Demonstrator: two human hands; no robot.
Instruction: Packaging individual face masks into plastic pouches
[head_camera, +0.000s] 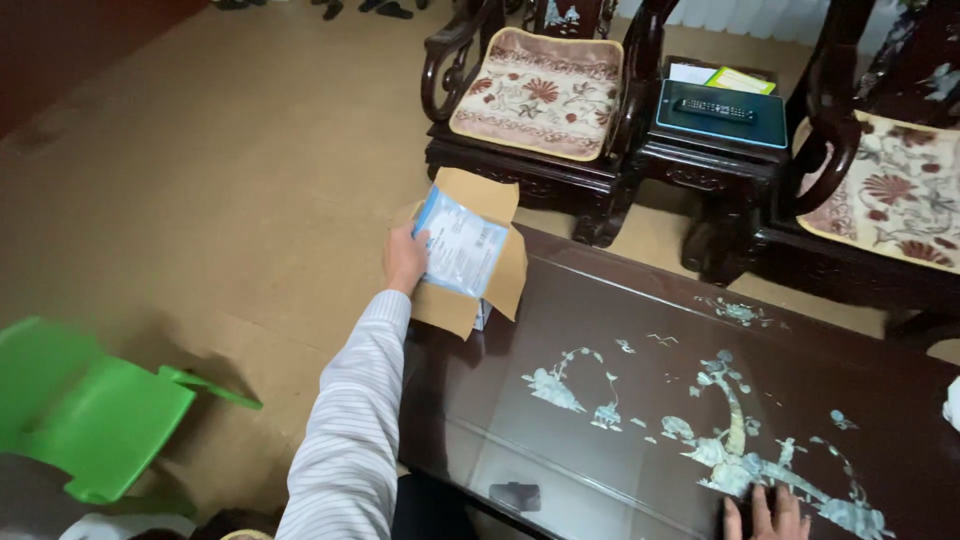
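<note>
A dark glossy tabletop (620, 330) with pale shell inlay of trees and birds filled the near right. Beyond it stood a dark carved chair (540, 95) with a floral cushion (540, 90). To its right, a small dark side table (715, 150) carried a blue-edged tray (720, 125) with a black remote control (717, 107) on it and papers (725, 78) behind. A second carved chair (880, 190) with a similar cushion stood at the far right. A green plastic chair (90, 410) sat on the tan floor (200, 180) at the near left.
</note>
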